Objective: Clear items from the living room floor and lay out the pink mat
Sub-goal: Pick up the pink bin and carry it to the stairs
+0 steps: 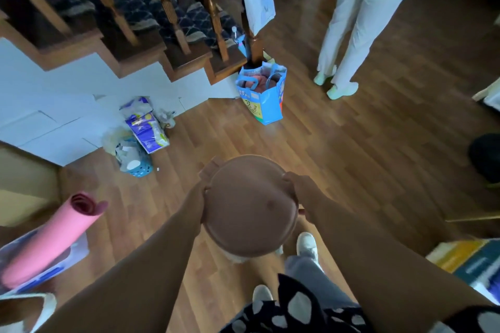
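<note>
I hold a round brown plastic stool in front of me above the wooden floor, its flat top facing the camera. My left hand grips its left rim and my right hand grips its right rim. The pink mat is rolled up at the lower left, leaning in a white and blue bag. The stool's legs are hidden under its top.
A blue shopping bag stands by the stair post. Tissue packs and a teal basket lie by the white stair wall. A person in pale trousers stands at the upper right. Colourful boxes sit at the right edge.
</note>
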`<state>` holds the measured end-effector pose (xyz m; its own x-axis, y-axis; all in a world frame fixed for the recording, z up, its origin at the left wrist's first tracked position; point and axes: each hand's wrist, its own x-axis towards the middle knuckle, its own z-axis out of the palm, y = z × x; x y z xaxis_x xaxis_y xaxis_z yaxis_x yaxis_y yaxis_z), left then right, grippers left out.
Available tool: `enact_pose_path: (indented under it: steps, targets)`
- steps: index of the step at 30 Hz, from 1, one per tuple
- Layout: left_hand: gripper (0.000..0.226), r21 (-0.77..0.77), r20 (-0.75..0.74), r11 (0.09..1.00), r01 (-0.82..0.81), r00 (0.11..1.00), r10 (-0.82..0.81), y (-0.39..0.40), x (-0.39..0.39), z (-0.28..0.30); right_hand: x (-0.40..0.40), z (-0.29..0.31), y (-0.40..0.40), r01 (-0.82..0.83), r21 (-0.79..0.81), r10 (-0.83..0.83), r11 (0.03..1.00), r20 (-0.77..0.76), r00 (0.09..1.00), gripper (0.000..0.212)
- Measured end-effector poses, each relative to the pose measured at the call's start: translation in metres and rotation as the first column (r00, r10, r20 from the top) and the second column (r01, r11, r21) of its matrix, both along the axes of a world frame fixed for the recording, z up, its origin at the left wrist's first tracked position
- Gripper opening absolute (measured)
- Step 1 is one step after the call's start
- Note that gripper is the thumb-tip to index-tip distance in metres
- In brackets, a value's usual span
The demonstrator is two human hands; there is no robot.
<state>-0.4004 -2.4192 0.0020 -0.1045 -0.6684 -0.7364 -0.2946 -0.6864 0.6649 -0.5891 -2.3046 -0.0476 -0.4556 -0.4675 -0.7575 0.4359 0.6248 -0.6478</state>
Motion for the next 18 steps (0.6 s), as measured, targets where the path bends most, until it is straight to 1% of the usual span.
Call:
enact_pose_path:
  steps: [1,3,4,6,9,12,14,18]
  targets:
    - [0.040,0.014,0.011,1.000,-0.012,1.000,0.012,-0.011,-0.009,-0.002,-0.010,-0.001,-0.012,0.006,-0.007,-0.006,1.000,-0.001,1.000,0.061]
    - [0.028,0.019,0.026,0.999,-0.026,0.999,0.026,-0.033,-0.029,-0.007,-0.033,-0.004,-0.038,0.004,-0.015,-0.004,1.000,-0.012,1.000,0.041]
    - [0.032,0.007,0.029,0.999,-0.033,0.999,0.033,-0.043,-0.040,-0.009,-0.046,-0.005,-0.052,-0.007,-0.019,0.006,1.000,-0.012,1.000,0.033]
    - [0.039,0.002,0.034,0.999,-0.036,0.999,0.036,-0.065,-0.061,-0.011,-0.076,-0.005,-0.080,-0.035,-0.021,0.035,0.999,0.016,0.999,0.023]
    - [0.026,0.028,0.053,0.997,-0.068,0.996,0.067,-0.100,-0.093,-0.012,-0.117,-0.005,-0.120,-0.071,0.018,0.069,0.997,0.072,0.995,0.019]
    - [0.017,0.070,0.110,0.992,-0.108,0.989,0.100,-0.131,-0.120,-0.013,-0.149,0.001,-0.158,-0.114,0.031,0.111,0.993,0.104,0.988,0.015]
    - [0.015,0.059,0.127,0.991,-0.116,0.986,0.108,-0.149,-0.134,-0.016,-0.166,0.003,-0.183,-0.107,0.035,0.102,0.994,0.118,0.988,0.013]
    - [0.020,0.051,0.146,0.992,-0.111,0.984,0.103,-0.185,-0.156,-0.019,-0.187,0.000,-0.226,-0.106,0.025,0.103,0.994,0.112,0.988,0.013]
